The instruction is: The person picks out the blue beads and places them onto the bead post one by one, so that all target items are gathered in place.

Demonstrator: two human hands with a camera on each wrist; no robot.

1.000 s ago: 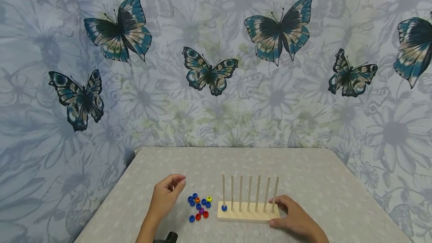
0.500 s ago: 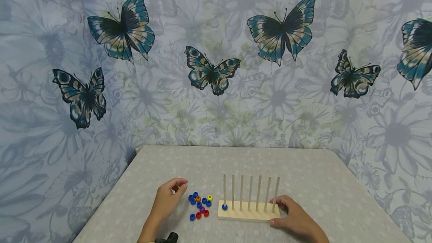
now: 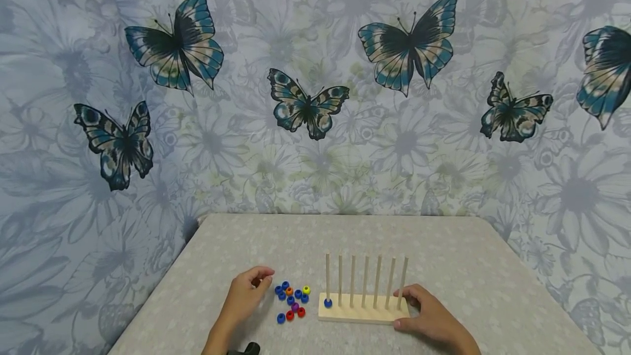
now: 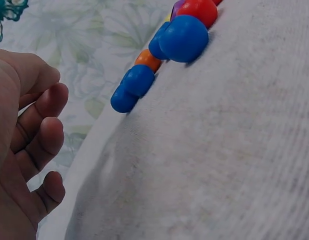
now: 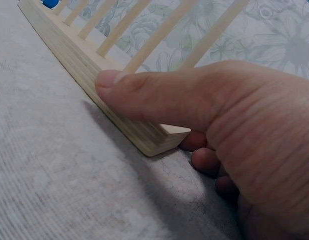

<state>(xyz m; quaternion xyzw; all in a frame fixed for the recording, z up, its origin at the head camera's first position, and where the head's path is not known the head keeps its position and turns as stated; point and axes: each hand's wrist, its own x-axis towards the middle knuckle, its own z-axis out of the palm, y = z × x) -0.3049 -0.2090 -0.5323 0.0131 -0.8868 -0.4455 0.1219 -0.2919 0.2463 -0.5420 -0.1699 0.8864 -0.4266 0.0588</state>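
My left hand (image 3: 243, 296) hovers just left of a loose group of round beads, its fingers loosely curled and nothing visible in them. Several of the beads are blue (image 3: 281, 318); among them are an orange one (image 3: 289, 291), a yellow one (image 3: 306, 290), a purple one (image 3: 295, 307) and red ones (image 3: 290, 315). To their right stands a wooden peg board (image 3: 355, 316) with a row of several upright pegs. At the foot of its leftmost peg sits a blue bead (image 3: 327, 303). My right hand (image 3: 434, 314) grips the board's right end, thumb (image 5: 149, 97) on the near side and fingers behind.
A pale patterned cloth covers the table (image 3: 345, 234), which reaches back to a wall (image 3: 315, 179) papered with flowers and butterflies. A black object (image 3: 251, 348) shows by my left wrist at the bottom edge.
My left hand has sunk a little and shifted slightly right, nearer the beads. The right hand keeps its grip, and the board and beads have stayed in place.
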